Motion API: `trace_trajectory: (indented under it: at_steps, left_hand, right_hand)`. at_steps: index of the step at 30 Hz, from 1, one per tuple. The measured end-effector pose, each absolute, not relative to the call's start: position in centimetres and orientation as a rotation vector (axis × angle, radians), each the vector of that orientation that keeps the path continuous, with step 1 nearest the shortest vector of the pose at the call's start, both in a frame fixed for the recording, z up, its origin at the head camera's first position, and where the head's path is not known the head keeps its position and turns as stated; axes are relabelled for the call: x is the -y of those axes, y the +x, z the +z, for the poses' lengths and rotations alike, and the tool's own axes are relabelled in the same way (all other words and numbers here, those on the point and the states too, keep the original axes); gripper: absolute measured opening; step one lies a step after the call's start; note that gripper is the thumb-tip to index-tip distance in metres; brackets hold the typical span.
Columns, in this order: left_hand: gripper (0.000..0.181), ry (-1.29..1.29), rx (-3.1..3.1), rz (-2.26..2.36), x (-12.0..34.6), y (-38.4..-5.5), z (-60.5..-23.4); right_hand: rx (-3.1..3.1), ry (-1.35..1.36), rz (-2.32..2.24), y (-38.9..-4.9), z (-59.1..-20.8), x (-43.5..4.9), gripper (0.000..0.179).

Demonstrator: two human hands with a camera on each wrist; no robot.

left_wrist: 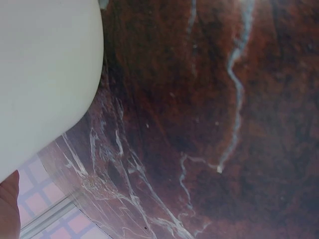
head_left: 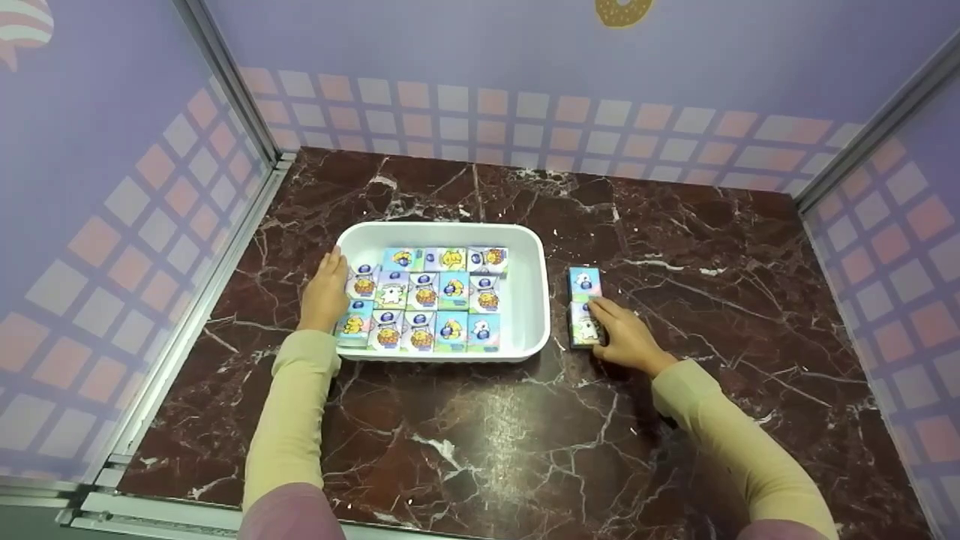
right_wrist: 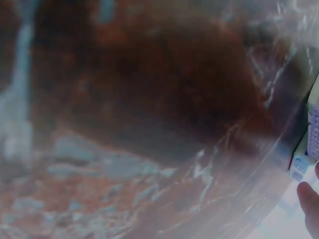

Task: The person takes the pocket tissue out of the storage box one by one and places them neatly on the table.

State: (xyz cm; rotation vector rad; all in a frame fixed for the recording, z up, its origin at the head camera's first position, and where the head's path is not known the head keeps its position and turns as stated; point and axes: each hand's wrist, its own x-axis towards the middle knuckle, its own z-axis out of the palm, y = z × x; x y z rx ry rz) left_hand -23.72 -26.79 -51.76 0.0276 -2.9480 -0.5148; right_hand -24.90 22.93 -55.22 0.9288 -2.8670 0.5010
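A white plastic tray (head_left: 525, 300) holds several small cartoon-printed boxes (head_left: 422, 291) set in rows. My left hand (head_left: 325, 291) rests along the tray's left rim, its fingers fairly straight; in the left wrist view, a bit of that hand (left_wrist: 8, 209) shows beside the white tray wall (left_wrist: 45, 74). To the right of the tray, two small boxes lie end to end on the table. My right hand (head_left: 626, 337) pinches the nearer small box (head_left: 585, 330), and the farther one (head_left: 584, 282) adjoins it. At the right wrist view's edge appear fingertips (right_wrist: 308, 201) and a box (right_wrist: 313, 132).
The dark red marble table (head_left: 465, 435) carries white veins and a glare patch in front of the tray. Lilac panels with pink and white squares (head_left: 525, 112) stand at the back and both sides. A metal rail (head_left: 195, 300) runs along the left edge.
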Motion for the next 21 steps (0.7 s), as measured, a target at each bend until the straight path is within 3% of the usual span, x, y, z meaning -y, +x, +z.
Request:
trace_trajectory:
  at_steps: [21]
  left_hand:
    - [0.063, 0.049, 2.967, -0.533, 27.0, -23.9, -51.9]
  right_hand:
    - [2.897, 0.942, 0.464, -26.5, -55.5, -22.6, 0.074]
